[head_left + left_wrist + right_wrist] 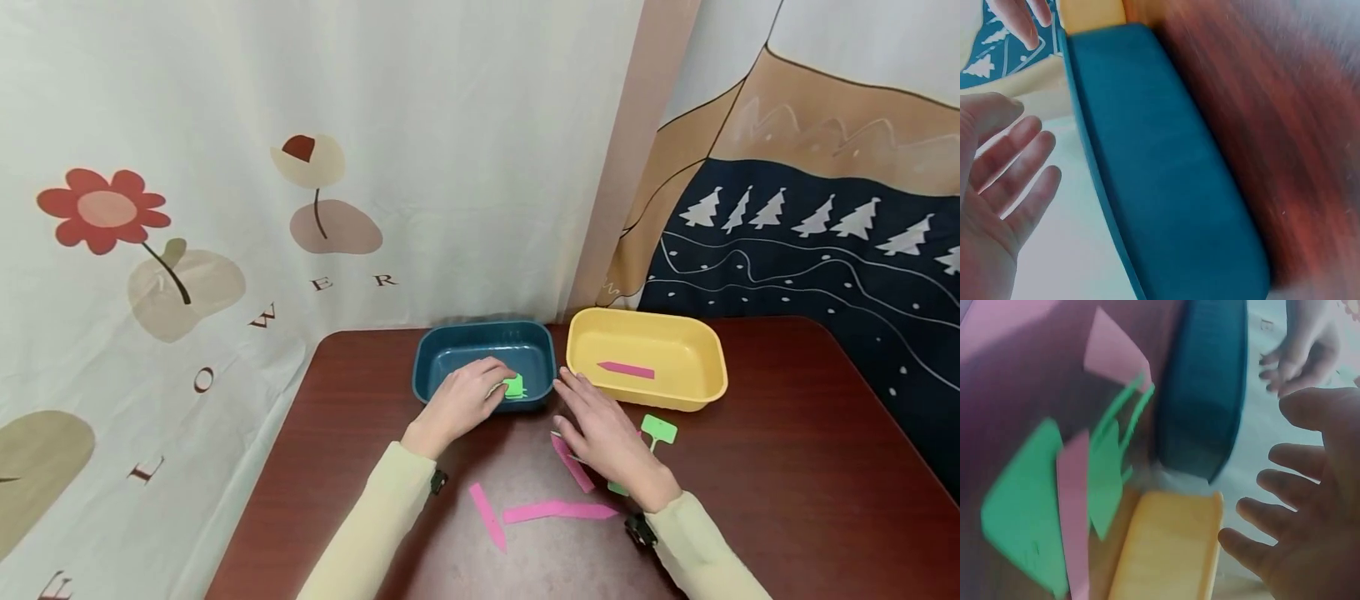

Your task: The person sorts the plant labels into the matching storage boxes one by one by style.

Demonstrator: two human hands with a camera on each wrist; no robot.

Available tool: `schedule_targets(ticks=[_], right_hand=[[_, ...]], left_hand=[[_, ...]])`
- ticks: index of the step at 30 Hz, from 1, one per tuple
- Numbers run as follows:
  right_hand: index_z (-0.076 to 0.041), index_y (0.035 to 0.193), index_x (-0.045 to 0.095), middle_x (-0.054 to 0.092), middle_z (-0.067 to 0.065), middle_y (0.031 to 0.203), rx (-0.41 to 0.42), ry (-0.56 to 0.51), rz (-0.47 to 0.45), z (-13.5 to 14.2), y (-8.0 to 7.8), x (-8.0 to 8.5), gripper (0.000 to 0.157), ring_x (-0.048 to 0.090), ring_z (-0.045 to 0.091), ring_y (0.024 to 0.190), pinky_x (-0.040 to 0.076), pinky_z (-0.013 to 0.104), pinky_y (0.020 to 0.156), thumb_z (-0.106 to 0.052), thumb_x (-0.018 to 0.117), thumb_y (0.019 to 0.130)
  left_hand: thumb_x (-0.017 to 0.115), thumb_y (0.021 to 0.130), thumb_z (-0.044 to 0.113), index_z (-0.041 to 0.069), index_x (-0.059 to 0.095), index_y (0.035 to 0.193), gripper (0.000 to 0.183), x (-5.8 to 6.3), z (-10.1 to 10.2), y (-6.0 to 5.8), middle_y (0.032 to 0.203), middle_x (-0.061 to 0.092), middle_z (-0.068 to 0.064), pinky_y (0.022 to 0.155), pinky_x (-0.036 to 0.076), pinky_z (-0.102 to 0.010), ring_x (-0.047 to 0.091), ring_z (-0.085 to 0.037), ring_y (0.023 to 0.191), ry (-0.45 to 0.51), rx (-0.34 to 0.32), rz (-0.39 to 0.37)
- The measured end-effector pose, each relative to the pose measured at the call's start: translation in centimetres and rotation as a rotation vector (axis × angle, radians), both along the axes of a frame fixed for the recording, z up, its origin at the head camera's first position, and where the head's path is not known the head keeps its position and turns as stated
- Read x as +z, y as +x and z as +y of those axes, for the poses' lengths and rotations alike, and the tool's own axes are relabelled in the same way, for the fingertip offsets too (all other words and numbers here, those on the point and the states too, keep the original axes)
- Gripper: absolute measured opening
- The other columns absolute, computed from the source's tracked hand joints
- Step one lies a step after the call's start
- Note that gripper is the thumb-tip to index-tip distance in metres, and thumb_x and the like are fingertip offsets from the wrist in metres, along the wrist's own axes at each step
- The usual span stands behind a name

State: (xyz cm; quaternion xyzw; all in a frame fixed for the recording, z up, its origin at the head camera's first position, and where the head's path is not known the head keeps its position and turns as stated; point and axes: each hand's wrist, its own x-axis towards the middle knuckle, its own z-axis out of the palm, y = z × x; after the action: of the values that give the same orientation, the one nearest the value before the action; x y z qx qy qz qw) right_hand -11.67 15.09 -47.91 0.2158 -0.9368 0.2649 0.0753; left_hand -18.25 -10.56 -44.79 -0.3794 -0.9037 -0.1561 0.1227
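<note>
My left hand [463,398] is over the near side of the blue tray [450,360], its fingers loosely bent. Beside its fingertips, green plant labels [514,387] lie in the tray; the hand partly hides them. In the left wrist view no object shows between the fingers. My right hand [603,429] is spread palm down above the table, near the front corner of the yellow tray [645,327]. Beneath it are a pink plant label [573,468] and a green T-shaped plant label [659,429], both partly covered. The right wrist view shows its fingers [1288,487] straight and apart, holding nothing.
One pink label [628,370] lies inside the yellow tray, which stands right of the blue one. Closer to me on the brown table [330,467] are more pink labels [488,517], some end to end or overlapping. A printed curtain [480,167] hangs behind the table.
</note>
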Motion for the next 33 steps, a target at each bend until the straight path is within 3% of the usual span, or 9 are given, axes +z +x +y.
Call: schedule_targets(ticks=[7,17,26,33], right_hand=[[-0.004,0.149,0.056,0.049,0.019,0.155,-0.077,-0.027,-0.027,2.4,0.8,0.8,0.058,0.041,0.041,0.146,0.039,0.061,0.112,-0.03,0.071,0.099],[-0.002,0.143,0.06,0.057,0.021,0.146,-0.116,-0.018,-0.028,4.9,2.2,0.6,0.053,0.053,0.042,0.134,0.045,0.062,0.106,-0.025,0.073,0.097],[0.0,0.13,0.069,0.065,0.017,0.135,-0.06,0.026,0.06,4.9,3.9,-0.5,0.046,0.058,0.038,0.126,0.049,0.058,0.102,-0.02,0.081,0.091],[-0.002,0.128,0.071,0.068,0.014,0.129,0.06,0.039,0.128,2.3,5.0,-1.3,0.045,0.063,0.035,0.12,0.053,0.054,0.098,-0.02,0.082,0.089]], left_hand=[[0.077,0.092,0.009,0.01,0.077,0.111,0.02,-0.6,-1.0,2.5,0.113,0.071,-0.004,0.089,0.056,-0.039,0.068,-0.02,0.101,0.084,-0.042,0.134],[0.076,0.093,0.013,0.011,0.077,0.113,0.02,-1.8,-2.3,5.0,0.12,0.069,-0.005,0.103,0.049,-0.048,0.063,-0.025,0.115,0.106,-0.002,0.122],[0.078,0.092,0.015,0.01,0.076,0.117,0.026,-2.7,-3.3,6.2,0.126,0.067,-0.008,0.106,0.048,-0.047,0.061,-0.026,0.118,0.13,0.054,0.103],[0.077,0.093,0.017,0.01,0.075,0.121,0.028,-2.8,-4.3,6.2,0.132,0.065,-0.011,0.106,0.047,-0.05,0.06,-0.03,0.122,0.159,0.1,0.104]])
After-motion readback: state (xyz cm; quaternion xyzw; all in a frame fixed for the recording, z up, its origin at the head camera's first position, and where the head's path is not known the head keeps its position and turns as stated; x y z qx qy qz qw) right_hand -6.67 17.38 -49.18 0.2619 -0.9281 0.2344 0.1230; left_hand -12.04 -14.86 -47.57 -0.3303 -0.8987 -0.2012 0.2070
